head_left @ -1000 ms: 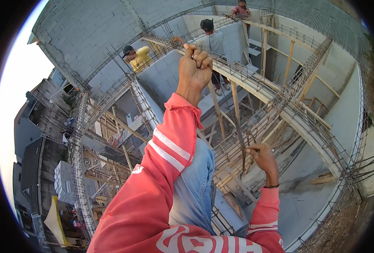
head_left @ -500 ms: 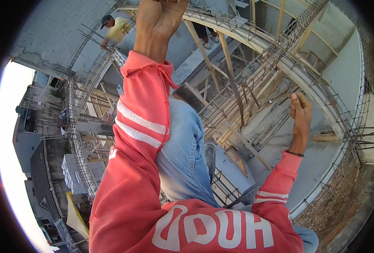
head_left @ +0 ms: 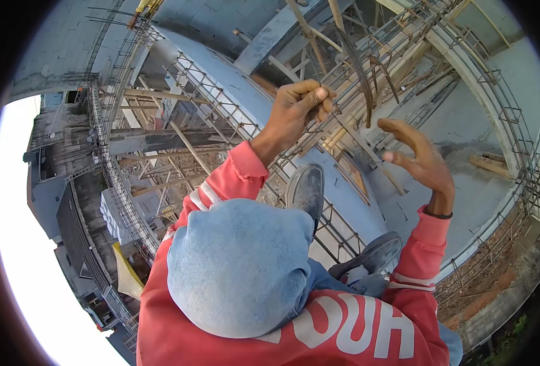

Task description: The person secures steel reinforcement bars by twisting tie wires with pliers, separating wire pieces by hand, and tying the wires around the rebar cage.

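Observation:
My left hand [head_left: 297, 113] is closed in a pinch, thumb against the curled fingers; whatever it holds is too small to make out. To its right, my right hand [head_left: 425, 160] has its thumb and fingers apart, with nothing visible between them. A bundle of thin dark wires or rods [head_left: 359, 76] hangs just beyond and between the two hands. Long rebar cages [head_left: 236, 116] run behind and below my left hand. My bent knee [head_left: 239, 268] in blue jeans is below it.
My shoes [head_left: 305, 190] are near a rebar cage [head_left: 337, 235] and a pale wall top. Wooden props [head_left: 188, 146] and planks fill the rooms below. Rebar also lines the curved beam [head_left: 471, 73] at right. Yellow clothing of a person [head_left: 143, 6] shows at the top left.
The view has tilted downward. My left hand has come down from high in front, still closed. My right hand has opened from a pinch. My knee appears larger and nearer.

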The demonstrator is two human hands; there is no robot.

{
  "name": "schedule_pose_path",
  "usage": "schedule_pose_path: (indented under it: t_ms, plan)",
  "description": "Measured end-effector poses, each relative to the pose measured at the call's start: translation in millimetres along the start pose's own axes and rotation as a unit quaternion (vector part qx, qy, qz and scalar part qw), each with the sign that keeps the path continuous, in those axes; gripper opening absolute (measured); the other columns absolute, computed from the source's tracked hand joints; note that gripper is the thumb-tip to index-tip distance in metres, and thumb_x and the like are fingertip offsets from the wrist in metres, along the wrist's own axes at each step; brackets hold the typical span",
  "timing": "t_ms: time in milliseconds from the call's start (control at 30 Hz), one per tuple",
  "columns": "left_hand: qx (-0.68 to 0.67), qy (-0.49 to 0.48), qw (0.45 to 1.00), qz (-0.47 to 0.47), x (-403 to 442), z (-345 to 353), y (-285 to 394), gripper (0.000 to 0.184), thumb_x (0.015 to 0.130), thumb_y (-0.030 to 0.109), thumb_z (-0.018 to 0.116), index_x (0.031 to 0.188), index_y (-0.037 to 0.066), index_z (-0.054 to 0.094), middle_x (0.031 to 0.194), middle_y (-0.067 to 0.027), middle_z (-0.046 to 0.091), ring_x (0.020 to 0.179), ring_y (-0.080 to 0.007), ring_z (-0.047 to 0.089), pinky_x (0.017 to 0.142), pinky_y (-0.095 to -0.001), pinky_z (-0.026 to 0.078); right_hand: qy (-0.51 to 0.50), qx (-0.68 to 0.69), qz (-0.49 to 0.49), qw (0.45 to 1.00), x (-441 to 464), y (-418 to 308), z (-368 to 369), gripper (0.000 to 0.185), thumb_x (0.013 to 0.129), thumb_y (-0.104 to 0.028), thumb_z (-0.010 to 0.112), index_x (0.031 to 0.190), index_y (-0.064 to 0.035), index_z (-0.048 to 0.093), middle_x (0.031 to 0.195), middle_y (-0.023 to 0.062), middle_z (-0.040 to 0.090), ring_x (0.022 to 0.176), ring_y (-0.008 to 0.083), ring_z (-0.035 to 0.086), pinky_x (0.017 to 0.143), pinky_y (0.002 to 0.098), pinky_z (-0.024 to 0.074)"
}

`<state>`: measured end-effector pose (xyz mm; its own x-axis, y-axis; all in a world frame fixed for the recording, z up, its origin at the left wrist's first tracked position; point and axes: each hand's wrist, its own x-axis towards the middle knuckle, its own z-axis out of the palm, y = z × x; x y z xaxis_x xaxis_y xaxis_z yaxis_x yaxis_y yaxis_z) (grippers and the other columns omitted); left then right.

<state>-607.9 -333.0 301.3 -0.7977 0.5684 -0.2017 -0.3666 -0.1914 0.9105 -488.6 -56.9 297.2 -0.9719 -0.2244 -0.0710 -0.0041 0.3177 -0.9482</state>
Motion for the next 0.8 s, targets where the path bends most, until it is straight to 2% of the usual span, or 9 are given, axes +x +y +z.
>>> schedule_pose_path:
  t_ms: [100,267,433,500,633,700,733,767,800]
  plan:
    - [-0.05,0.019,0.997,-0.048,-31.5,-1.4,-59.0,0.022,0.101,0.019,0.062,0.106,-0.002,0.066,0.086,-0.0059,0.066,0.072,-0.0113,0.06,0.063,-0.0237,0.049,-0.024,0.101,-0.041,0.994,32.9,-16.9,72.7,0.054,0.089,-0.032,0.075,0.13,-0.001,0.059,0.112,0.0158,0.07,0.105,0.0288,0.067,0.094,0.0397,0.0505]
    - [-0.103,0.178,0.978,-0.046,-62.8,-25.4,-63.4,0.026,0.098,0.014,0.066,0.118,-0.003,0.066,0.09,-0.0057,0.069,0.073,-0.0116,0.063,0.07,-0.0276,0.054,-0.024,0.185,0.093,0.978,50.0,9.4,133.4,0.024,0.096,-0.014,0.065,0.116,0.0008,0.064,0.077,0.0054,0.063,0.073,0.0115,0.06,0.065,0.0292,0.0451]
    - [-0.063,0.295,0.95,-0.081,-94.5,-50.4,-70.4,0.023,0.095,0.014,0.071,0.111,-0.003,0.071,0.089,-0.009,0.073,0.071,-0.01,0.063,0.066,-0.0243,0.053,-0.114,0.143,0.127,0.975,53.7,10.4,155.5,0.017,0.097,-0.008,0.061,0.111,-0.0005,0.066,0.074,0.0054,0.061,0.072,0.0073,0.058,0.063,0.0257,0.0427]
    - [-0.014,0.265,0.962,-0.058,-111.4,-58.7,-77.2,0.02,0.094,0.014,0.072,0.105,-0.003,0.074,0.088,-0.0093,0.074,0.072,-0.0098,0.064,0.065,-0.0247,0.053,-0.155,0.143,0.141,0.967,57.4,9.2,164.2,0.016,0.097,-0.008,0.061,0.11,-0.0008,0.066,0.075,0.0064,0.063,0.073,0.0071,0.059,0.063,0.0258,0.043]
    - [0.098,0.254,0.958,-0.091,-145.1,-67.4,-79.3,0.022,0.089,0.017,0.077,0.103,0.0,0.075,0.089,-0.0082,0.075,0.073,-0.0134,0.066,0.065,-0.0273,0.053,-0.134,0.086,0.105,0.982,52.7,24.4,195.1,0.02,0.096,-0.011,0.061,0.111,-0.0002,0.068,0.088,0.0142,0.071,0.078,0.0204,0.065,0.07,0.033,0.0479]
    - [0.423,0.285,0.859,-0.055,-161.7,-77.7,-80.5,0.024,0.083,0.018,0.081,0.102,0.004,0.076,0.09,-0.0098,0.075,0.076,-0.0223,0.068,0.068,-0.0336,0.054,-0.111,0.048,0.062,0.991,47.3,49.2,201.8,0.022,0.096,-0.012,0.061,0.112,-0.0002,0.069,0.094,0.0169,0.072,0.081,0.0267,0.067,0.074,0.0359,0.05]
    - [0.496,0.321,0.805,-0.053,-173.2,-83.2,-85.5,0.022,0.079,0.017,0.08,0.099,0.008,0.077,0.093,-0.0101,0.072,0.085,-0.0293,0.065,0.076,-0.0395,0.052,-0.113,0.011,0.068,0.991,45.5,63.9,196.4,0.022,0.096,-0.013,0.061,0.112,-0.0009,0.07,0.098,0.0178,0.072,0.086,0.0314,0.067,0.078,0.0382,0.0507]
    - [0.492,0.328,0.805,-0.055,-181.2,-90.1,-92.5,0.022,0.079,0.017,0.08,0.099,0.008,0.077,0.093,-0.0101,0.072,0.085,-0.0293,0.065,0.076,-0.0395,0.052,-0.113,-0.025,0.072,0.991,46.7,69.9,191.6,0.023,0.096,-0.015,0.06,0.112,-0.0017,0.071,0.101,0.0187,0.073,0.091,0.036,0.067,0.083,0.0404,0.0514]
    - [0.57,0.337,0.749,-0.032,-187.6,-97.0,-100.0,0.019,0.08,0.015,0.079,0.098,0.009,0.076,0.095,-0.0097,0.07,0.089,-0.0298,0.062,0.08,-0.0409,0.05,-0.12,-0.027,0.072,0.99,49.3,74.9,189.0,0.023,0.096,-0.015,0.06,0.112,-0.0017,0.071,0.101,0.0187,0.073,0.091,0.036,0.067,0.083,0.0404,0.0514]
